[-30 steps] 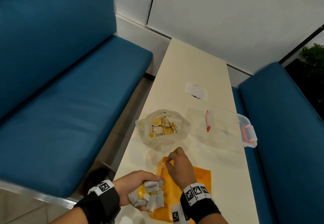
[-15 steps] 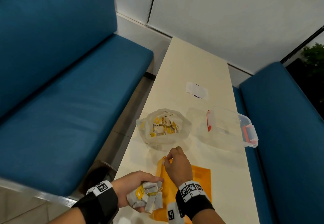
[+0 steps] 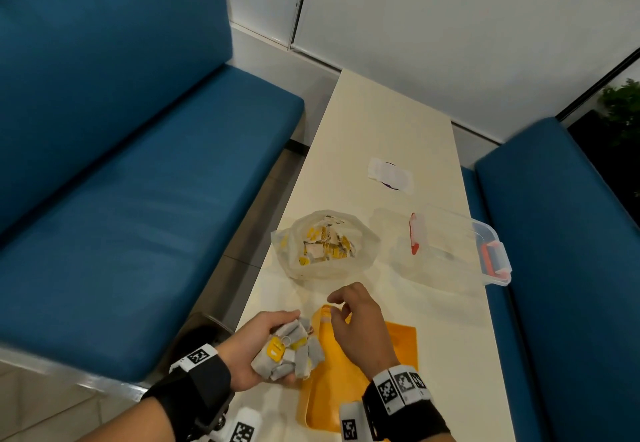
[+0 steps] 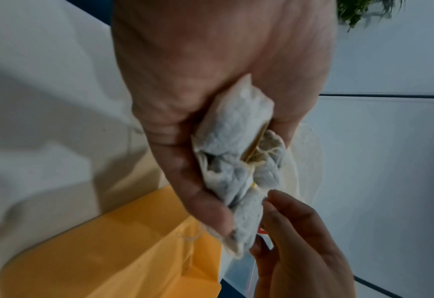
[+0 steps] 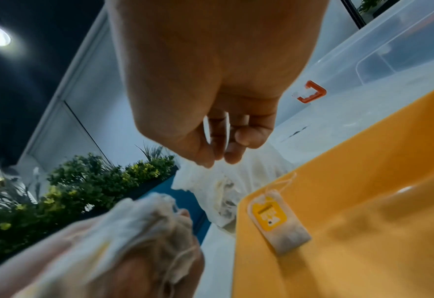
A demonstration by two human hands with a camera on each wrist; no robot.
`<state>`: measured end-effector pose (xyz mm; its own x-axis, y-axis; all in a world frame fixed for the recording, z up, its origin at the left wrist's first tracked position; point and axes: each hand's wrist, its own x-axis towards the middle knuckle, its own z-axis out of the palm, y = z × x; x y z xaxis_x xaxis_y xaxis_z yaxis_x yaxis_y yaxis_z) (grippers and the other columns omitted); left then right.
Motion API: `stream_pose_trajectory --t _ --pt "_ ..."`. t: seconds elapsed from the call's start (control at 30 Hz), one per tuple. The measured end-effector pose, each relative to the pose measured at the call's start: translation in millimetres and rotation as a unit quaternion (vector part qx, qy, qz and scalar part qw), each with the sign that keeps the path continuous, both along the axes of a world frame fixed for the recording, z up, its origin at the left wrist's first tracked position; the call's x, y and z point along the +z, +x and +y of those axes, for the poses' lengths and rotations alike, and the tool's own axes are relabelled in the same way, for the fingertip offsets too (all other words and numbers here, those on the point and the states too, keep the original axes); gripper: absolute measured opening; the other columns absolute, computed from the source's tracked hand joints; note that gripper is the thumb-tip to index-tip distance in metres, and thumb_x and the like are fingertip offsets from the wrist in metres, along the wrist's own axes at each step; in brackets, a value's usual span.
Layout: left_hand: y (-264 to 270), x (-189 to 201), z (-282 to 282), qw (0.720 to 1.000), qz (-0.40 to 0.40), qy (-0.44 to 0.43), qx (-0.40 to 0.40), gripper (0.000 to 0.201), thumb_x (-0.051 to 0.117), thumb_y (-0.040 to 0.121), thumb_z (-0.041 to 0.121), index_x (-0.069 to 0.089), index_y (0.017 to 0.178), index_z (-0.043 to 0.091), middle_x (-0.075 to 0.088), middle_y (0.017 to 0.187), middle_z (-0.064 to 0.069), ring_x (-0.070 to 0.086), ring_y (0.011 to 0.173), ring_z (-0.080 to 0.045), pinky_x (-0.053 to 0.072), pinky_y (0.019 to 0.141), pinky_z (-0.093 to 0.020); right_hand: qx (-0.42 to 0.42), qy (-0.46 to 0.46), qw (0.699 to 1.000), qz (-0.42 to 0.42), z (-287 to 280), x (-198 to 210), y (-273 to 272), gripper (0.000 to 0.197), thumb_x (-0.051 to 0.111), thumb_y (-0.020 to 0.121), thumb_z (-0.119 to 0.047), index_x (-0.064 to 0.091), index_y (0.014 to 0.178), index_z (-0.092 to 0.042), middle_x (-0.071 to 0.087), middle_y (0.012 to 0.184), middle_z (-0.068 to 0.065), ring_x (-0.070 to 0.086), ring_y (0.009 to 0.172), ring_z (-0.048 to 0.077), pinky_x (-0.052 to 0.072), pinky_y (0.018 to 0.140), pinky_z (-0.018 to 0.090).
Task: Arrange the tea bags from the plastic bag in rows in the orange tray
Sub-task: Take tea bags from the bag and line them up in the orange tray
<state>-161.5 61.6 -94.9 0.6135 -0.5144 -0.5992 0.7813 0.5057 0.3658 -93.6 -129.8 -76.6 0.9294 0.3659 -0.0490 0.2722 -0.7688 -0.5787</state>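
My left hand (image 3: 258, 341) grips a bunch of grey tea bags (image 3: 294, 355) with yellow tags, just left of the orange tray (image 3: 398, 344). In the left wrist view the bunch (image 4: 236, 161) fills my curled fingers. My right hand (image 3: 346, 306) hovers over the tray's far left corner, fingers loosely curled and holding nothing. The right wrist view shows its fingertips (image 5: 232, 159) bare and one tea bag (image 5: 277, 219) lying flat in that corner of the tray (image 5: 363, 181). The plastic bag (image 3: 325, 244) with several more tea bags lies open beyond the tray.
A clear lidded box (image 3: 450, 244) with red clips stands right of the plastic bag. A white paper slip (image 3: 389, 175) lies farther up the narrow cream table (image 3: 381, 123). Blue benches (image 3: 121, 199) flank the table on both sides.
My right hand has let go of the tea bag it pinched at the tray's corner and lifted slightly, fingers spreading. My left hand has brought the bunch up closer to the right hand.
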Motion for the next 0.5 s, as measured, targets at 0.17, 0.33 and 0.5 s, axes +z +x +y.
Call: stream_pose_trajectory --t 0.17,0.33,0.5 --pt "8.4 -8.2 -1.4 0.998 0.004 -0.002 0.059 0.035 0.057 0.093 0.044 0.063 0.086 0.011 0.062 0.083 -0.020 0.051 0.057 -0.029 0.046 0.058 -0.034 0.095 0.068 0.993 0.008 -2.0 19.1 -20.6 0.015 0.060 0.089 -0.010 0.068 0.092 -0.023 0.056 0.092 -0.014 0.056 0.081 0.005 0.037 0.066 0.008" --pt "14.5 -9.2 -3.8 0.997 0.033 0.006 0.076 0.037 0.055 0.095 0.046 0.068 0.092 0.012 0.066 0.092 -0.019 0.058 0.058 -0.028 0.051 0.063 -0.035 0.100 0.093 0.990 0.020 -0.7 21.2 -30.4 0.017 0.064 0.087 -0.018 0.070 0.101 -0.025 0.056 0.094 -0.014 0.057 0.082 0.006 0.039 0.069 0.008" --pt "16.5 -5.6 -8.2 0.995 0.040 -0.025 0.089 0.037 0.053 0.096 0.044 0.066 0.091 0.010 0.066 0.087 -0.020 0.061 0.056 -0.030 0.053 0.058 -0.035 0.114 0.027 0.991 0.057 -0.2 17.3 -32.1 0.029 0.067 0.090 -0.032 0.066 0.118 -0.037 0.045 0.107 -0.022 0.056 0.094 0.000 0.048 0.082 0.013"
